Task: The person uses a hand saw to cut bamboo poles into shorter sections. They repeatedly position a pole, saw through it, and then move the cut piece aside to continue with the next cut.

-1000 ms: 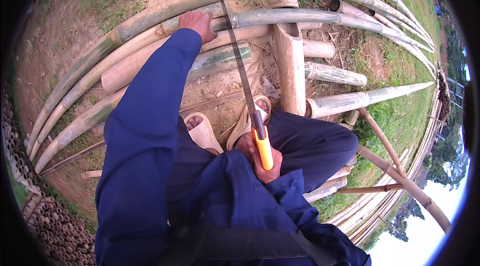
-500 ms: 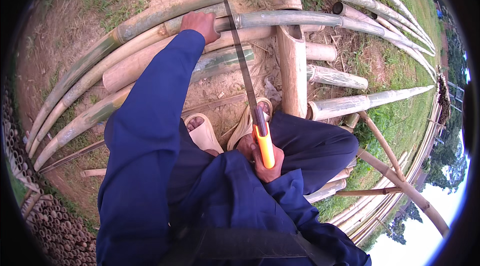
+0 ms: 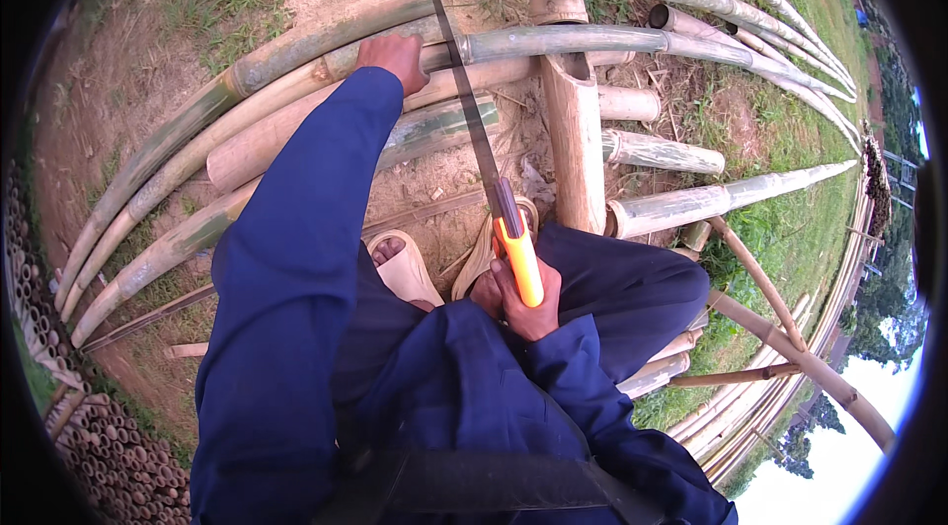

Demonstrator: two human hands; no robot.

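Closing round the orange handle of a hand saw, the right hand sits low in front of the body, its fingers folded in firmly and no gap showing between palm and grip. The saw points away from the person, its long dark blade slanting up and a little to the left, and it crosses a greyish-green bamboo pole near the tip half; whether the teeth have bitten into the pole cannot be told from above. The left hand is stretched far forward on a straightened arm, curled down over the same pole just left of the blade — near it, yet apart from it — with its knuckles up and most of the fingers hidden on the far side. To the right of the blade, the pole passes over the open upper end of a thick bamboo post. Other bamboo lengths lie side by side by the left hand, bending away to the left, and shorter cut pieces rest right of the post. Beneath the saw's handle end are the person's feet in pale sandals, set on bare earth.
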